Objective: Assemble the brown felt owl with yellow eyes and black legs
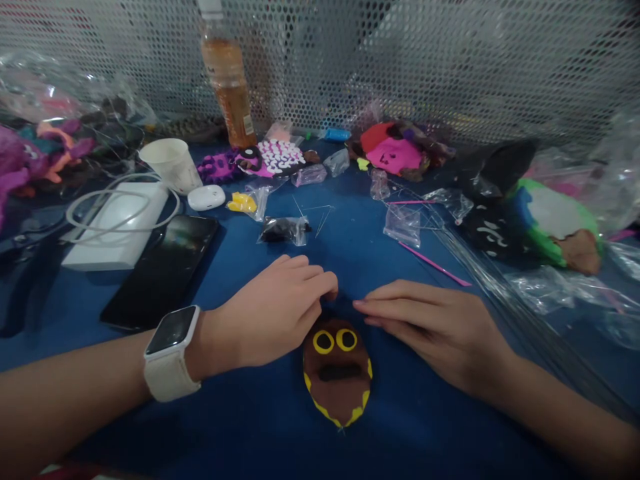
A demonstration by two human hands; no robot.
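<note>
A brown clay figure [340,393] lies flat on the blue table, pointed end towards me. It has two yellow-ringed black eyes, a dark mouth and yellow patches along its edge. My left hand [280,310], a watch [173,330] on its wrist, is at the figure's upper left edge, its fingers curled in and closed. Whatever those fingertips may hold is hidden. To the upper right of the figure is my right hand [435,323], fingers stretched out and slightly apart, with nothing visible in them. Its fingertips do not touch the figure.
On the left lie a black phone [163,270], a white box [117,230] with a cable, and a paper cup [171,165]. A bottle [230,93] stands before the mesh panel [320,60]. Wires [520,307], a pink stick [435,264] and a bagged black clay piece [283,230] lie around.
</note>
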